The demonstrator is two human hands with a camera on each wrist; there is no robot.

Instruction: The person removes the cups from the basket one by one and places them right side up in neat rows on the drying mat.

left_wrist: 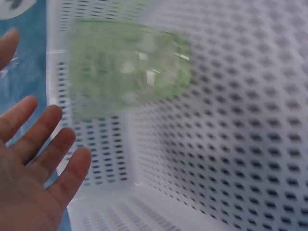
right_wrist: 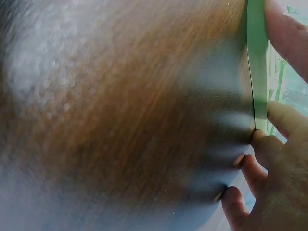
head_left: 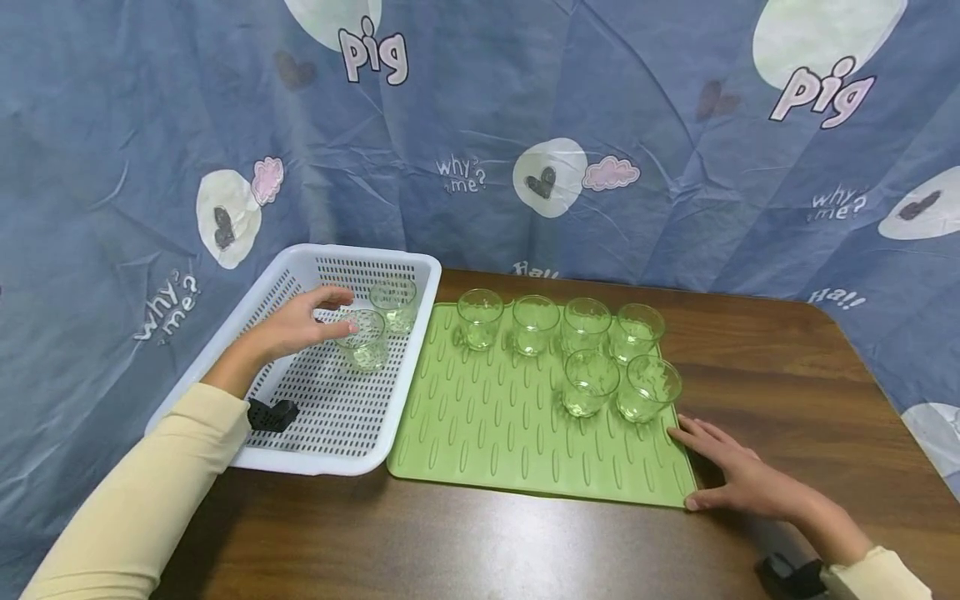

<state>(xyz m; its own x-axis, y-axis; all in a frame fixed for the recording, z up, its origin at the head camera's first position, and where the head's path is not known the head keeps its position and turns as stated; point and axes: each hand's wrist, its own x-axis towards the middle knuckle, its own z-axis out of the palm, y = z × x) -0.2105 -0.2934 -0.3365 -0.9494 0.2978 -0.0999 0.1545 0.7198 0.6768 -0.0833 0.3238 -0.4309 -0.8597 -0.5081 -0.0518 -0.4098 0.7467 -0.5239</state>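
Observation:
My left hand [head_left: 298, 323] hovers over the white perforated basket [head_left: 330, 464], thumb and fingers spread apart. Beneath its fingertips stands a clear drinking glass [head_left: 367, 354], and a second clear glass [head_left: 395, 317] stands just behind it. In the left wrist view the fingers are spread and apart from a blurred, green-tinted glass [left_wrist: 125, 72]. At the right edge of a green ribbed mat [head_left: 480, 433], my right hand [head_left: 738, 477] touches the rim with thumb and fingertips. The right wrist view shows those fingers along the mat's edge [right_wrist: 258, 62], extended over the wooden table.
Several clear glasses [head_left: 591, 385] stand upright on the mat, in a back row with two more in front at the right. The mat adjoins the basket on a brown wooden table [head_left: 787, 375]. A blue printed cloth [head_left: 480, 108] hangs behind.

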